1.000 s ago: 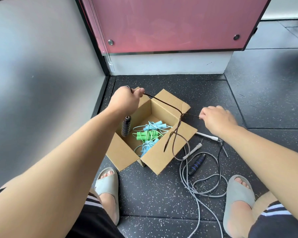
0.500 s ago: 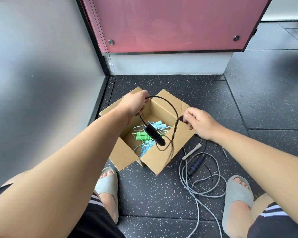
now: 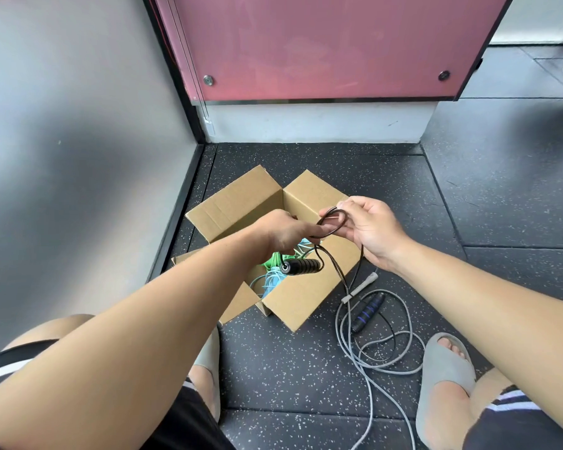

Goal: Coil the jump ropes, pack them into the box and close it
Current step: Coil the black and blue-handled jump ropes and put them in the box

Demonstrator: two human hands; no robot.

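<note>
Head view, person crouched over a speckled black floor [image 3: 273, 362]. Centre: open cardboard box [image 3: 238, 206], all flaps folded outward, standing near the floor's left edge where it meets the grey wall [image 3: 78, 157]. Contents visible in the box: a green jump rope [image 3: 275, 259] and a light blue jump rope [image 3: 272, 280], bundled together at the bottom and partly hidden by the left forearm.

Above the box opening, the left hand [image 3: 283, 233] grips the black jump rope [image 3: 333, 222] with curled fingers; one ribbed black handle [image 3: 301, 266] hangs just below this hand, over the box interior. The right hand [image 3: 368, 228] pinches a small loop of the same cord, fingers curled round it; from here the cord drops past the box's right flap to the floor.

On the floor to the right of the box: a loose grey jump rope [image 3: 381, 358] with its pale handle [image 3: 361, 287], and a black handle with blue rings [image 3: 368, 311] lying within the loops.
</note>
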